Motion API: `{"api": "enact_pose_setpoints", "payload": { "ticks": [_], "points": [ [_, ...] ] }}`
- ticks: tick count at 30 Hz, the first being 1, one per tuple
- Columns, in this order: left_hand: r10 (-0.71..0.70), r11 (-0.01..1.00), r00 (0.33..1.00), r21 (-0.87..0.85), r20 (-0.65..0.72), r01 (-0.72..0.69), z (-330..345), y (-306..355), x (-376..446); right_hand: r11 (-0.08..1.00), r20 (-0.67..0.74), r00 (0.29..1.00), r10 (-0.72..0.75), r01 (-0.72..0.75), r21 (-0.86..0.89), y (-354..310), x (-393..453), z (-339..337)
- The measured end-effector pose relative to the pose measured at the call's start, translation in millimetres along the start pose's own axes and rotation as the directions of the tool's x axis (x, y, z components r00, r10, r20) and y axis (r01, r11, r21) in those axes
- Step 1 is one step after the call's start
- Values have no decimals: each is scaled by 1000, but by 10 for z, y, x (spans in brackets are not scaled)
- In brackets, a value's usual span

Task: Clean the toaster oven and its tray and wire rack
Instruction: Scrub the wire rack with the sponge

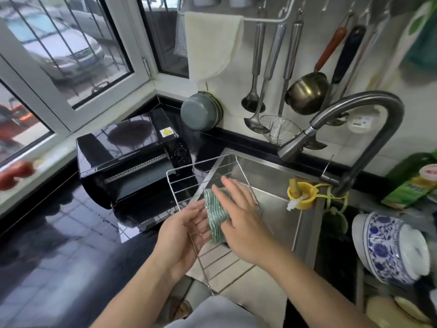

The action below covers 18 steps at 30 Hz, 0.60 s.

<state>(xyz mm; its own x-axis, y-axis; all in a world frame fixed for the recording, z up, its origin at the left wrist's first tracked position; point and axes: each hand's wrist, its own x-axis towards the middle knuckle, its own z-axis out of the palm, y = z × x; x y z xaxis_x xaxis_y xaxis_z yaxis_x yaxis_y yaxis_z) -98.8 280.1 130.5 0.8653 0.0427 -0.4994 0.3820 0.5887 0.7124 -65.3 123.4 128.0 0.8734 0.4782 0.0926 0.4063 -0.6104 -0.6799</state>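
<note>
The wire rack (212,204) is supported by the flat left hand (186,233) and scrubbed with the cloth (216,217) pressed under the flat right hand (238,216); toaster oven (132,166) beyond remains uncleaned.

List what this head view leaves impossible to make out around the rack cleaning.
- Wire rack: its middle is hidden by both hands and the green cloth.
- Left hand: its hold on the rack is blurred.
- Toaster oven: inside too dark to see a tray.
- Faucet: running water cannot be told.
</note>
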Motion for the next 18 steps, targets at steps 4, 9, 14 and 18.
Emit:
{"api": "enact_pose_setpoints", "payload": {
  "ticks": [4, 9, 14, 18],
  "points": [
    [0, 999, 996, -38, 94, 3, 47, 64, -71, 993, 22, 1000, -20, 22, -113, 19, 4, -2],
    [-45, 992, 990, -113, 131, 60, 56, 45, -126, 898, 94, 963, -252, 269, -347, -124, -204, 203],
    [69, 996, 986, 53, 153, -78, 51, 79, -123, 884, -7, 1000, -17, 12, -467, 117, 251, -122],
    [167, 982, 963, 47, 209, -181, -14, 202, -62, 995, 27, 998, -50, 52, -88, 30, 209, 18]
  ]
}}
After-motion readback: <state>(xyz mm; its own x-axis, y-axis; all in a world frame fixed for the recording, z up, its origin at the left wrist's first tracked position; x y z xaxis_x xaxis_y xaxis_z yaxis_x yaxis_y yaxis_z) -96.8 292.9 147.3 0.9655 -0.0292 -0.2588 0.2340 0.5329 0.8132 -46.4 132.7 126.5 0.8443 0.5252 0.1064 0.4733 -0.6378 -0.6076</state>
